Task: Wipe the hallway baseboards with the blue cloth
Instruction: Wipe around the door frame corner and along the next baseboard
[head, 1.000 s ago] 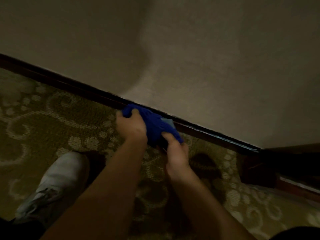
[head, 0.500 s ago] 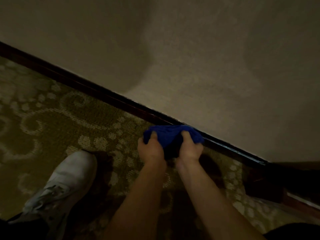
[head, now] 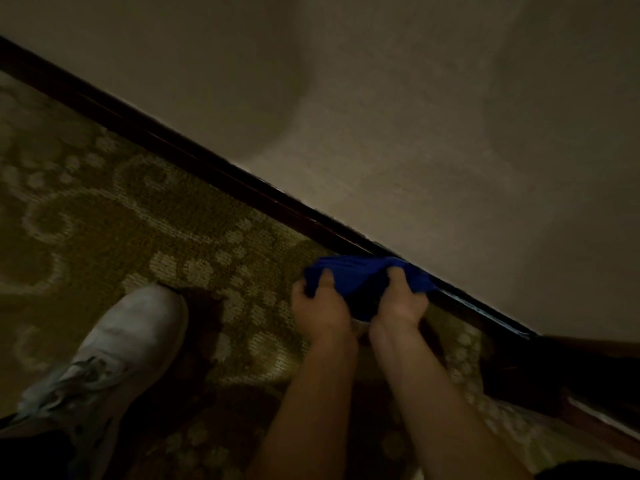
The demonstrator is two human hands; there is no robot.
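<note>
You're mid-wipe. Both hands are on the blue cloth [head: 363, 278], which sits bunched against the dark baseboard [head: 214, 171] low on the wall [head: 450, 133], just above the patterned carpet [head: 121, 209]. Your left hand [head: 320, 311] grips the cloth's left end, fingers curled over it, thumb side tucked into the fabric. Your right hand [head: 398, 303] grips the right end the same way, fingers curled round a fold. The hands are close together, nearly touching at the wrists.

The cloth's upper edge touches the baseboard; the lower part hangs down between your hands in shadow, so I can't tell how it's folded there.

Long axis: the cloth is stretched roughly along the baseboard, running from upper left down to lower right in the head view. The baseboard runs the same diagonal, ending near a dark wood corner [head: 554, 368] at the lower right.

Judgement on the step: wiping this stretch, with the corner not yet reached. Next move likely calls for keeping pressure into the board and sliding along its line, both hands travelling together. Watch the cloth doesn't drag onto the carpet.

Your white shoe [head: 114, 358] is planted at the lower left, well apart from the cloth.
</note>
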